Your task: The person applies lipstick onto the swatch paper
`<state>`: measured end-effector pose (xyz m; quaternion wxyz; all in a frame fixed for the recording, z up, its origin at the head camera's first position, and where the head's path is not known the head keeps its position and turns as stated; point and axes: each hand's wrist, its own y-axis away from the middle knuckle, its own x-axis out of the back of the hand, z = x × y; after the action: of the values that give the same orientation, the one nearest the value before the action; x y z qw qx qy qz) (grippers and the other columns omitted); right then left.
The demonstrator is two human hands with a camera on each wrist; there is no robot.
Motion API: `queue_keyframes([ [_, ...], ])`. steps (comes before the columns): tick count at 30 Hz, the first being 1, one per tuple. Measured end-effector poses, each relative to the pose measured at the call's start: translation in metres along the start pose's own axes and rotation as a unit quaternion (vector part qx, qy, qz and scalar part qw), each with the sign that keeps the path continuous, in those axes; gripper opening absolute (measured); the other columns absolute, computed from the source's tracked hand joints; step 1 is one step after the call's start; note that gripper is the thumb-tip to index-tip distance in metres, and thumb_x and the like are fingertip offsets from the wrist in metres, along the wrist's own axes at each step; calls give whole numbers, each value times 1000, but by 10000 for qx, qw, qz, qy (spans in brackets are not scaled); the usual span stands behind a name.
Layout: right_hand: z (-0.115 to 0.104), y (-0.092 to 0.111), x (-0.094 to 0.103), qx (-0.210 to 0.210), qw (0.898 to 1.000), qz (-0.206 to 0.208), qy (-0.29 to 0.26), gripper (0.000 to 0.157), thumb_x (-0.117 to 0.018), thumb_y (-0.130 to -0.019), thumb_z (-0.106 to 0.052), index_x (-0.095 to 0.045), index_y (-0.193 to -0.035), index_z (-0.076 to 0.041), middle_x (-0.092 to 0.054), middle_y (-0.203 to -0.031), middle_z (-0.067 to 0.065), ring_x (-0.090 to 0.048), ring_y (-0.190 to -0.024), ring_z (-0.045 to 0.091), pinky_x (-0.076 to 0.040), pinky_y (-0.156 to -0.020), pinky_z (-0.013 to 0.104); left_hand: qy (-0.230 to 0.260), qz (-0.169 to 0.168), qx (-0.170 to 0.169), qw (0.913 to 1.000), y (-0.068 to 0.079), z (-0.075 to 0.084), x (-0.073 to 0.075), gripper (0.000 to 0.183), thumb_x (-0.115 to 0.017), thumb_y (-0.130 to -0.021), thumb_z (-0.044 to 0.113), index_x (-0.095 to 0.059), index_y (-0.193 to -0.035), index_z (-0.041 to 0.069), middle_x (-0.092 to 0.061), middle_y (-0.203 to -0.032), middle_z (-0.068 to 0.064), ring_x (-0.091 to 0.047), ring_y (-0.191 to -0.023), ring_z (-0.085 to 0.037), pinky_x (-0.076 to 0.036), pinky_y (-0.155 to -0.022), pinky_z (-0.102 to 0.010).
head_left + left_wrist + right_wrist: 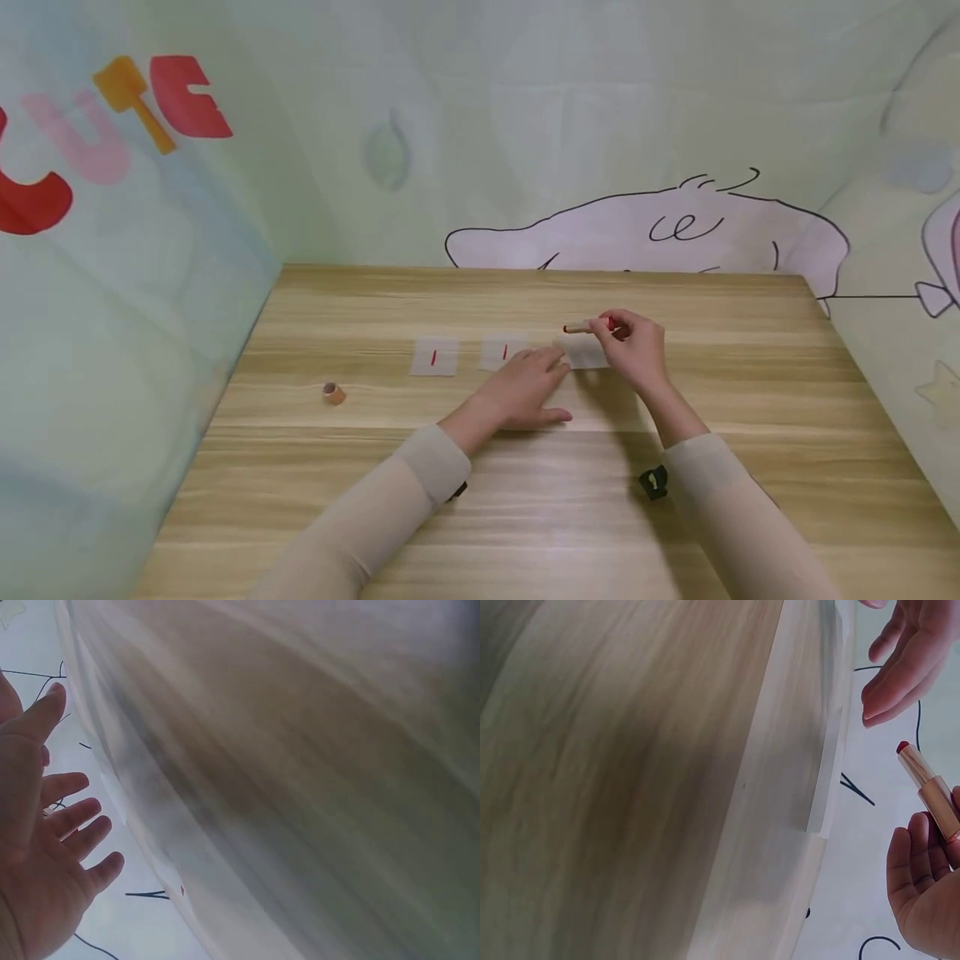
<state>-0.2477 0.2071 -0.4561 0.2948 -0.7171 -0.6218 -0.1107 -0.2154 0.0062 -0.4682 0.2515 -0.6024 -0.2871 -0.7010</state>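
My right hand (637, 346) pinches a lipstick (934, 795) with a rose-gold case; its red tip points left in the head view. Beneath the lipstick lies a white paper square (588, 357), on which no mark shows. The left hand (528, 387) rests with extended fingers at that square's left edge, thumb spread out. Its fingers partly cover a second paper square (491, 352), which bears a short red stroke. Farther left is a third paper square (435, 367) with a similar stroke. In the left wrist view the left hand (45, 877) has nothing in its palm.
A small rose-gold lipstick cap (333, 394) stands on the wooden table (375, 508) to the left. Printed fabric (315, 150) hangs behind the table and along its sides. A black item (654, 482) shows beside the right sleeve.
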Motion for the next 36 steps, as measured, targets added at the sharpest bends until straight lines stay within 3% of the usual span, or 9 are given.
queue_keyframes([
  [14,6,-1,2,-139,9997,-111,143,18,-75,-92,-16,-73,-87,1,-68,-77,12,-62,-66,18,-44,-54,14,10,-288,83,9996,-10,1,-5,82,-57,-95,64,-45,-152,7,-36,-159,-14,-33,-147,-26,-27,-121,-42],
  [21,11,-2,3,-195,9993,-241,216,18,-74,-93,-16,-73,-88,1,-67,-78,11,-61,-66,19,-44,-53,15,-10,-616,116,9980,-14,2,-8,86,-53,-95,67,-39,-156,8,-28,-164,-11,-26,-151,-24,-24,-122,-42],
  [26,13,-2,4,-171,9989,-287,335,18,-74,-92,-16,-72,-87,0,-68,-78,11,-61,-66,18,-44,-54,15,32,-627,122,9980,-15,1,-8,84,-54,-95,66,-40,-155,8,-31,-164,-10,-27,-151,-23,-25,-122,-43],
  [36,19,-2,8,-254,9940,-759,749,19,-72,-95,-20,-72,-90,-1,-67,-83,11,-60,-73,22,-47,-61,23,100,-698,22,9975,-16,1,-7,84,-55,-96,65,-41,-154,6,-33,-162,-11,-29,-150,-24,-24,-122,-43],
])
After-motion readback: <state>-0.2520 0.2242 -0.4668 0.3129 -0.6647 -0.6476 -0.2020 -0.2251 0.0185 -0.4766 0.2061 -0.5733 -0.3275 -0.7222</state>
